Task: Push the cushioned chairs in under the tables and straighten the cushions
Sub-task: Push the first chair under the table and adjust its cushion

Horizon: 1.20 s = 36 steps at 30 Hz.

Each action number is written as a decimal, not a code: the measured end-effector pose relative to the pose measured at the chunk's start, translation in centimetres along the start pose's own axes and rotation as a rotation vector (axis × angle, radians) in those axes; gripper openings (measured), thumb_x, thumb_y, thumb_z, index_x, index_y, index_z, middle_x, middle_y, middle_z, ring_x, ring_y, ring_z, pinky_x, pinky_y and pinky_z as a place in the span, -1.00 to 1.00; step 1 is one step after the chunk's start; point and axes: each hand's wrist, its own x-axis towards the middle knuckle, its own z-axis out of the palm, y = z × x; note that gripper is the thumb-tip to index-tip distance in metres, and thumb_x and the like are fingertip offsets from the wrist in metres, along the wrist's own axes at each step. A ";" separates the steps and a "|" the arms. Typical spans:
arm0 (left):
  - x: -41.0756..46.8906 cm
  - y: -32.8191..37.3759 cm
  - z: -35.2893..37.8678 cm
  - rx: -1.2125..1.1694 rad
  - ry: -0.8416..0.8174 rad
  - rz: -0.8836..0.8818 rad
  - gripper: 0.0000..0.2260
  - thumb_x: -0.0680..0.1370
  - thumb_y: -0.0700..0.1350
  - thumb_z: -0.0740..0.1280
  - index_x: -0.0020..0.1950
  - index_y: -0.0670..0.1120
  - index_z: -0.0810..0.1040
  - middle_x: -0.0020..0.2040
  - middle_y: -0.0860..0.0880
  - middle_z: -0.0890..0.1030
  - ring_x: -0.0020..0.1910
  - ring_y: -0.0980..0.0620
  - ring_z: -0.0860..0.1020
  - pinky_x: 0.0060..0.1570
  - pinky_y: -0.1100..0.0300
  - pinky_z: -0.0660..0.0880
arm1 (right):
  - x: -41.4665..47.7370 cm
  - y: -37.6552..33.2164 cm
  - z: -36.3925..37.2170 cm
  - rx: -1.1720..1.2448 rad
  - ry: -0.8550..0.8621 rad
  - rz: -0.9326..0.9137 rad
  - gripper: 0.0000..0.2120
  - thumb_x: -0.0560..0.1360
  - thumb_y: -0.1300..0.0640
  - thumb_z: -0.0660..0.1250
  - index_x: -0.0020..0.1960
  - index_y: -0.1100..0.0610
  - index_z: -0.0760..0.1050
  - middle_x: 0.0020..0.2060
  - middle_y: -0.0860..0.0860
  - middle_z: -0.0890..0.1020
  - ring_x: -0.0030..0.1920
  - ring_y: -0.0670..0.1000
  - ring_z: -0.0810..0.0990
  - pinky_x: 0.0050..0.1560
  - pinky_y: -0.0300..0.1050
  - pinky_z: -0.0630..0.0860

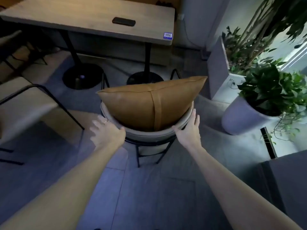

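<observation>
The grey floor (149, 196) is holding up the chair (149, 135) near the wooden table (83, 15). A small black thing (123, 21) is lying on the table. Two plant pots (240, 117) are sitting beside the chair.

Dark flat case (123, 22) and blue sticker (168, 35); two potted plants (272, 92) at right

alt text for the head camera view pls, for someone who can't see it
Seen from above, a left hand and right hand rest on the curved back of a chair holding a tan cushion, which faces a wooden table. Potted plants stand to the right.
</observation>
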 end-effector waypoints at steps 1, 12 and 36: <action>0.5 0.0 0.6 -0.034 -0.045 -0.068 -0.16 0.59 0.19 0.22 0.64 -0.19 -0.15 0.63 -0.26 0.03 0.54 -0.34 0.12 0.40 -0.26 0.28 | 0.5 0.2 0.7 0.089 -0.009 0.081 0.07 0.53 -0.07 0.46 0.67 -0.06 -0.30 0.69 0.11 -0.14 0.62 0.26 0.14 0.48 0.28 0.22; 3.7 2.4 7.2 -0.614 -0.153 -0.226 -0.05 0.51 0.06 0.39 0.64 -0.11 -0.21 0.50 -0.27 0.34 0.23 -0.26 0.52 0.00 0.08 0.40 | 4.9 1.1 6.6 0.681 -0.074 0.615 0.13 0.48 0.07 0.49 0.66 -0.09 -0.33 0.62 0.11 0.22 0.52 0.26 0.30 0.44 0.35 0.35; 1.8 -2.0 7.7 -0.784 0.052 -0.224 0.02 0.46 -0.13 0.43 0.63 0.08 -0.28 0.29 -0.30 0.52 0.16 -0.34 0.54 0.15 -0.12 0.54 | 1.3 2.4 6.4 0.706 -0.176 0.603 0.02 0.46 0.04 0.53 0.63 -0.07 -0.14 0.51 0.19 0.32 0.40 0.36 0.42 0.09 0.33 0.64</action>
